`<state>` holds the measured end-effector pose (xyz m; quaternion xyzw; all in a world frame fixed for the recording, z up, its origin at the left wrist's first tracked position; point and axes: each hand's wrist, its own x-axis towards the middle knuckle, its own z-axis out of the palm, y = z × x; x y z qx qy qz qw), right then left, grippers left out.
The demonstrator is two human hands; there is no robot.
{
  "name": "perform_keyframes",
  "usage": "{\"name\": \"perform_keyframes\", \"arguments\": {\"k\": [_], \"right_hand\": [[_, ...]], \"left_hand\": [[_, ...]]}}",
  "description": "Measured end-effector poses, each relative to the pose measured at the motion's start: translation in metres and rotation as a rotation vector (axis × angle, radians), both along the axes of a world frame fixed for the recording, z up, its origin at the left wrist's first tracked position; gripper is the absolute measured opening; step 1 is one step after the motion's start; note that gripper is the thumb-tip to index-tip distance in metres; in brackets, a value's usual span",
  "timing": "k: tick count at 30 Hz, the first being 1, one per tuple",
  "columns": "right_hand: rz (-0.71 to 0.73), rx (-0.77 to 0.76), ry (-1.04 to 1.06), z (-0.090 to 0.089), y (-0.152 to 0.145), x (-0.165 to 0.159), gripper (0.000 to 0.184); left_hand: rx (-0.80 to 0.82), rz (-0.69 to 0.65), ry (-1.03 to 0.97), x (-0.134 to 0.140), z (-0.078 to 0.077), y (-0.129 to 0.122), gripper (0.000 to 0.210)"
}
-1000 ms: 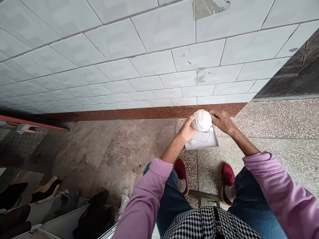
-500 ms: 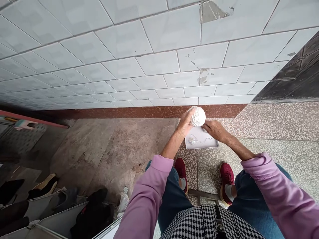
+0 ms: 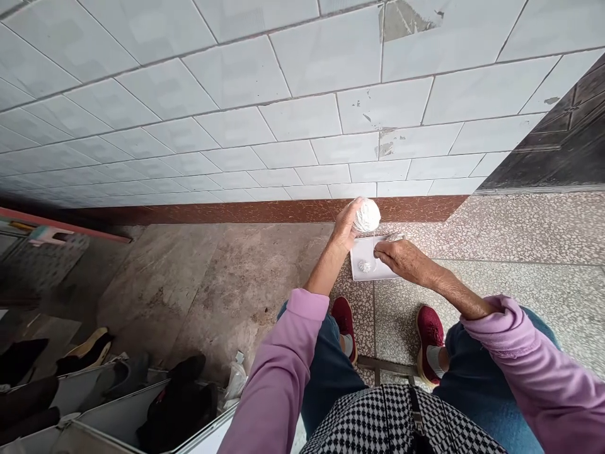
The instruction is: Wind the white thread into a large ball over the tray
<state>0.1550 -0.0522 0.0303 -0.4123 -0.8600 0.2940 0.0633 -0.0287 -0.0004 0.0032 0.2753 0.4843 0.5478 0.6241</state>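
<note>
Cupping white yarn ball (image 3: 367, 215) in left hand (image 3: 346, 224), by far edge of tray (image 3: 357, 252); pinching strand (image 3: 374, 238) from ball in right hand (image 3: 401, 260). Seemingly well wound; apparently left to wind: small clump (image 3: 363, 266), near left in tray.

No text, label or brand is showing legibly on any surface. No number or sign is appearing readably either.

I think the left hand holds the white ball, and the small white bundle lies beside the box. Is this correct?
Not entirely: the head view shows the small white bundle inside the box, not beside it. The left hand holds the white ball.
</note>
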Motion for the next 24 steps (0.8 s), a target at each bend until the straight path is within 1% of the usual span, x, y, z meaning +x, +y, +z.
{"name": "perform_keyframes", "arguments": {"k": [2, 4, 6, 8, 9, 11, 12, 15, 18, 21, 24], "right_hand": [[0.032, -0.037, 0.097, 0.005, 0.0, 0.001, 0.029], [0.053, -0.073, 0.236, 0.012, 0.005, 0.007, 0.03], [0.034, -0.09, 0.361, 0.017, 0.014, 0.018, 0.033], [-0.016, -0.084, 0.434, 0.019, 0.025, 0.031, 0.04], [-0.044, -0.079, 0.457, 0.019, 0.03, 0.037, 0.044], [-0.092, -0.09, 0.502, 0.018, 0.038, 0.046, 0.052], [-0.112, -0.105, 0.53, 0.018, 0.041, 0.049, 0.056], [-0.139, -0.175, 0.607, 0.016, 0.049, 0.055, 0.063], [-0.136, -0.242, 0.671, 0.014, 0.056, 0.06, 0.061], [-0.138, -0.301, 0.736, 0.01, 0.062, 0.067, 0.06], [-0.167, -0.312, 0.783, 0.005, 0.066, 0.07, 0.06]], "left_hand": [[0.03, 0.029, 0.113, 0.003, -0.001, -0.001, 0.052], [0.101, 0.01, 0.304, 0.007, -0.001, -0.002, 0.047], [0.178, -0.052, 0.489, 0.012, 0.0, -0.004, 0.046], [0.232, -0.147, 0.569, 0.017, 0.002, -0.006, 0.044], [0.254, -0.199, 0.558, 0.018, 0.002, -0.007, 0.039], [0.282, -0.325, 0.466, 0.021, 0.001, -0.008, 0.03], [0.285, -0.383, 0.412, 0.021, 0.0, -0.008, 0.031], [0.246, -0.531, 0.276, 0.022, -0.005, -0.01, 0.05], [0.126, -0.656, 0.167, 0.021, -0.007, -0.013, 0.069], [0.042, -0.752, 0.092, 0.018, -0.002, -0.015, 0.081], [0.056, -0.783, 0.044, 0.016, 0.007, -0.017, 0.087]]}}
